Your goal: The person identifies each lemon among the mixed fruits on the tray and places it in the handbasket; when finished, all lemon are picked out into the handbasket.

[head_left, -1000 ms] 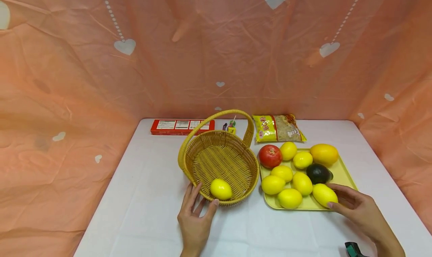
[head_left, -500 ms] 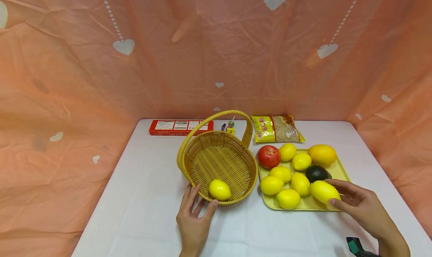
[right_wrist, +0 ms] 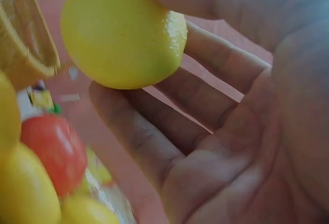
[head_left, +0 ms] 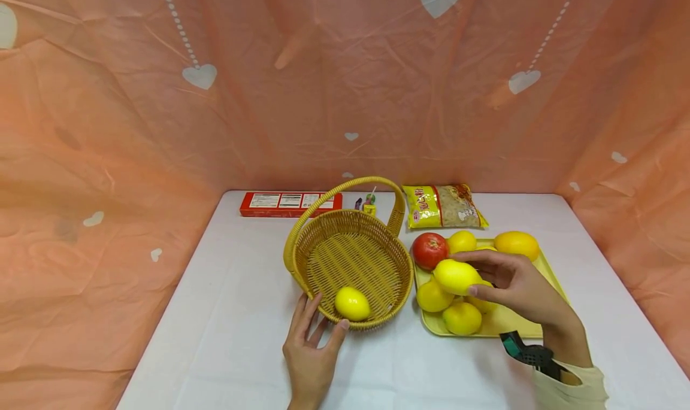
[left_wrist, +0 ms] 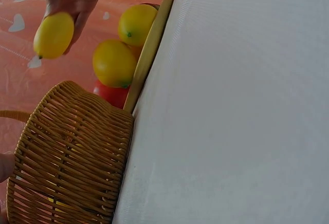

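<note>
1. The right hand holds a lemon above the left part of the yellow tray, near the right edge of the desk. The lemon is clear of the fruit below it.
2. The right fingers are curled round the held lemon: the thumb lies on one side, the other fingers on the far side. The palm is not in contact with it in the right wrist view.
3. The left hand lies flat on the desk at the near rim of the wicker basket. Its fingers are straight and spread and grip nothing; the fingertips touch the basket wall.
4. A second lemon lies inside the basket, against the near wall, just beyond the left fingertips.
5. The tray carries a red fruit, an orange-yellow fruit at its far right corner, and several more lemons.
6. Hidden or unclear items:
   - The right hand covers the middle of the tray; the fruit beneath it cannot be counted.
   - The left wrist view shows only a sliver of the left hand at the frame edge, and the basket is cut off on the left.
   - The right wrist view is blurred beyond the held lemon; the fruit behind shows as colour patches only.
7. Along the far edge of the desk lie a red box and a yellow packet. A small item behind the basket handle is too small to identify.
</note>
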The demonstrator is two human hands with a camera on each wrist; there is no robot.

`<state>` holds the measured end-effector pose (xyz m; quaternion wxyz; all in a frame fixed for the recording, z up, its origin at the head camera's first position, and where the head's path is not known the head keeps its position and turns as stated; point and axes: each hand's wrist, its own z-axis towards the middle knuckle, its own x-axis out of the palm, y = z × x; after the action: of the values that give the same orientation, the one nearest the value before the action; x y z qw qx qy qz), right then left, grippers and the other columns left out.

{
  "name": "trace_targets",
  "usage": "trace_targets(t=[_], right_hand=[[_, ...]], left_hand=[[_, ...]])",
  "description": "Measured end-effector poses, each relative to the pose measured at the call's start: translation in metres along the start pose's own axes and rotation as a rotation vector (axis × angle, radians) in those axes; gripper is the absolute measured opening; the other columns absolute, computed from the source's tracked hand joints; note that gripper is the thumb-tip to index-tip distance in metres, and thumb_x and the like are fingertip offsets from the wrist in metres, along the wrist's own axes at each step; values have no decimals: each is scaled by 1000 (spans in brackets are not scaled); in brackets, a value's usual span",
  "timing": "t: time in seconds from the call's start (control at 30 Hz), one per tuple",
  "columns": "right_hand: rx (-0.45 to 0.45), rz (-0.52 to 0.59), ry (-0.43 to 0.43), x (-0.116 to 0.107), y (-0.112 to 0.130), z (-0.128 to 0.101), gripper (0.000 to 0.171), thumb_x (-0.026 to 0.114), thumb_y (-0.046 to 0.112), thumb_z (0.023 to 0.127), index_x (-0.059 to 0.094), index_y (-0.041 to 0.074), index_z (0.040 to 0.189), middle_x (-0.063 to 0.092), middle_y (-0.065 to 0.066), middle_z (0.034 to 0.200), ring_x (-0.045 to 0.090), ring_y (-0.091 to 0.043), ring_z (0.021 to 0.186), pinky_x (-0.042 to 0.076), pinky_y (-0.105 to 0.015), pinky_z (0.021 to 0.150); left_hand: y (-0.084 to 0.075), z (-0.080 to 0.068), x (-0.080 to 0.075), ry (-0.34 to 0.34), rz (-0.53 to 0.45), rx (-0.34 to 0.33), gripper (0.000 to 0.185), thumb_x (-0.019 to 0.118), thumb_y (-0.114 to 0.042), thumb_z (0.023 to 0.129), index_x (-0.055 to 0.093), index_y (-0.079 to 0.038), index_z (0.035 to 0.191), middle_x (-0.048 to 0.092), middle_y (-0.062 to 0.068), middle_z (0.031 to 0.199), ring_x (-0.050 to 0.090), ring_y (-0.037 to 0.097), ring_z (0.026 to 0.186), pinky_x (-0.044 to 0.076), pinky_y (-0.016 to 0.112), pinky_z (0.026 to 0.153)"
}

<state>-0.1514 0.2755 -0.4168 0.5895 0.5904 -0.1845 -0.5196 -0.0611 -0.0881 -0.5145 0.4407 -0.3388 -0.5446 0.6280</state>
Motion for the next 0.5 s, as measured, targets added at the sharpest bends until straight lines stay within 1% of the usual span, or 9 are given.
trace_targets(t=[0.07, 0.13, 0.3, 0.4, 0.5], right_hand=[[-27, 13, 36, 6, 1, 12, 49, 74, -13, 96, 69, 2, 143, 72, -2, 140, 74, -13, 120, 64, -23, 101], [-49, 50, 79, 12, 1, 22, 49, 73, -13, 96, 69, 1, 143, 73, -5, 140, 75, -15, 119, 65, -25, 100], [-51, 176, 199, 30, -1, 44, 47, 72, -12, 98, 67, -1, 144, 74, -9, 140, 76, -18, 113, 67, -29, 98], [-47, 192, 262, 42, -2, 54, 45, 73, -6, 100, 67, 0, 145, 73, -15, 140, 76, -20, 114, 66, -30, 99], [-19, 154, 303, 55, -2, 62, 43, 76, 2, 102, 69, 3, 144, 73, -18, 141, 75, -18, 117, 65, -30, 101]], left_hand=[[0, 0, 0, 0, -3, 1, 71, 92, 2, 86, 62, 5, 150, 35, 29, 172, 52, 42, 149, 59, 25, 107], [0, 0, 0, 0, -6, 5, 70, 92, 2, 86, 62, 5, 150, 36, 29, 172, 53, 39, 148, 60, 25, 107], [1, 1, 0, 0, -16, 13, 70, 91, 4, 86, 63, 5, 149, 36, 29, 171, 56, 29, 146, 60, 25, 106], [2, 1, 0, 0, -14, 21, 69, 91, 4, 86, 63, 5, 149, 36, 29, 171, 56, 31, 146, 60, 26, 106], [3, 1, 0, 0, -4, 31, 69, 91, 3, 86, 63, 5, 149, 36, 29, 171, 53, 39, 147, 61, 26, 105]])
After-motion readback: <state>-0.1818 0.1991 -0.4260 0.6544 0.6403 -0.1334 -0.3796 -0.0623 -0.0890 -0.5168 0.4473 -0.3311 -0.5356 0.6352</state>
